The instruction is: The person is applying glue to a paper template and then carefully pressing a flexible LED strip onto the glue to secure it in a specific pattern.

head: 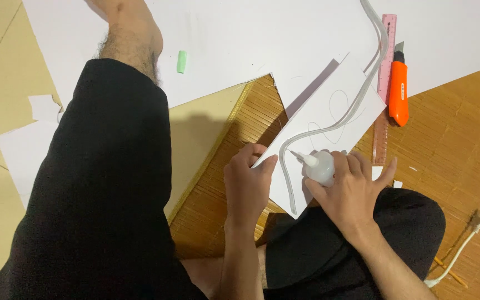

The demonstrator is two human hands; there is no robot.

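Glue bottle (321, 166), a small translucent white plastic squeeze bottle with a tapered nozzle, lies low over a white card sheet (329, 111) and is held in the right hand (351, 191). The fingers of that hand are curled around the bottle body, thumb underneath, with the little finger spread outward; the nozzle points left toward a clear flexible plastic strip (329, 128) that runs in a curve across the sheet. This grip keeps the nozzle tip just beside the strip's lower run, close to the sheet surface.

The left hand (246, 183) sits at the sheet's left edge. Its fingers are pressed together and bent over the edge, thumb beneath, pinching the card so that the sheet stays tilted and steady under the nozzle.

The sheet rests on a brown woven bamboo mat (451, 133). An orange utility knife (399, 89) and a pink ruler (384, 72) lie side by side to the upper right of the sheet, apart from both hands. A small green eraser (181, 61) lies on white paper further up. The person sits with legs in black shorts (106, 183) on either side of the work.
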